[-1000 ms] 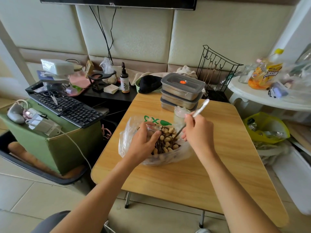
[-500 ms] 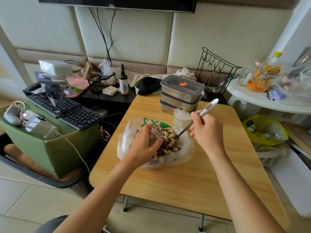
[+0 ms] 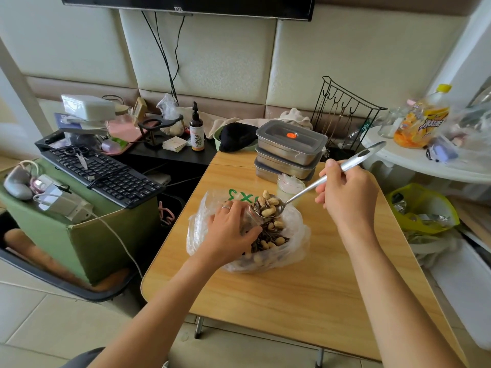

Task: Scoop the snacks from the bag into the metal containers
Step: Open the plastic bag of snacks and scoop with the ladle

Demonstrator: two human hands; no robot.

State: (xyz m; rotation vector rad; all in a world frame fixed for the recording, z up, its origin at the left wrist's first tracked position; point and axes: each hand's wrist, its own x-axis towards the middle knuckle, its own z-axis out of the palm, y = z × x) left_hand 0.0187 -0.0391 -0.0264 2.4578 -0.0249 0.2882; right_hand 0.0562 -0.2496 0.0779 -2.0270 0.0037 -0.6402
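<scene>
Spoon (image 3: 305, 189) lifted, heaped; left hand (image 3: 228, 232) hides bag (image 3: 293, 251) rim

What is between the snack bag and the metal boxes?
In the head view, a small covered cup stands between the bag and the stacked metal containers.

Tan peanuts (image 3: 278, 224) and black-and-white striped seeds (image 3: 261, 239) fill a clear plastic bag (image 3: 297, 235) printed in green, on a pale wood-grain table (image 3: 305, 301). The spoon (image 3: 305, 192) is silver with a white handle. At the table's far edge, grey steel containers (image 3: 288, 155) carry an orange-dotted lid.
</scene>
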